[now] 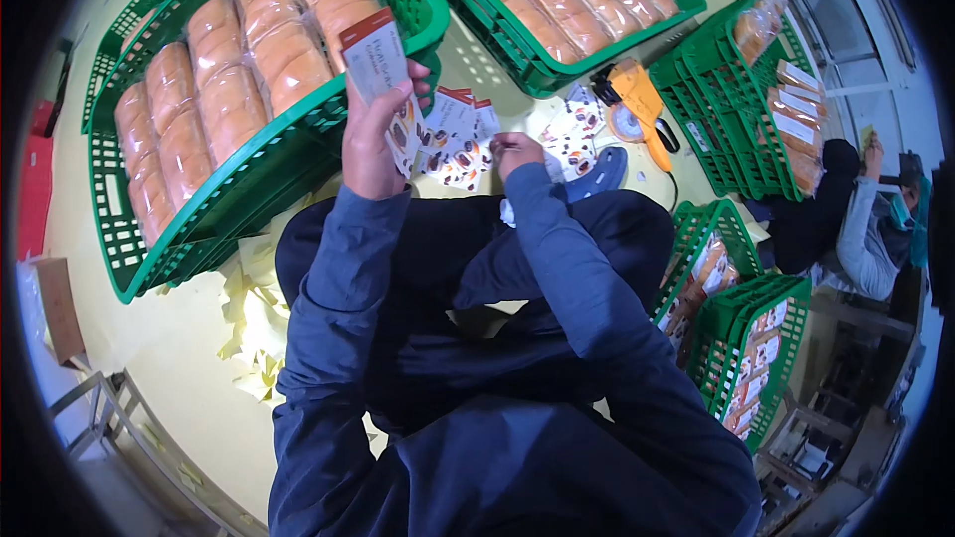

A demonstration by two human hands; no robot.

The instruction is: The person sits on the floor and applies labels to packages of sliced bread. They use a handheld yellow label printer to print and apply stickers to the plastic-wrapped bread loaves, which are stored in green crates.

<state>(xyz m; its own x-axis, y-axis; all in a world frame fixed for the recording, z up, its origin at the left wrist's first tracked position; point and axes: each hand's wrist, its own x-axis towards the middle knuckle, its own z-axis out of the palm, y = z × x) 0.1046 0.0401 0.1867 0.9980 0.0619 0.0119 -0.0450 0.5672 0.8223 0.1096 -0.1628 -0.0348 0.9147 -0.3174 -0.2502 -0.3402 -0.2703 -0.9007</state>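
My left hand (376, 144) is raised beside the near right corner of a large green crate (234, 204). It grips a small stack of printed labels (376, 65), white with a red-brown top edge, between thumb and fingers. The crate holds rows of bread loaves (229, 109) in clear wrapping. To the right, my right hand (519, 152) has its fingers curled together next to loose printed labels (460, 144) spread on the floor. Whatever it pinches is too small to make out.
A yellow handheld tool (642, 104) with a black cord lies right of the labels, near a blue slipper (602, 176). Another bread crate (542, 80) stands ahead. More green crates (696, 124) line the right, where another person (865, 239) sits. Yellow paper scraps (254, 323) lie at left.
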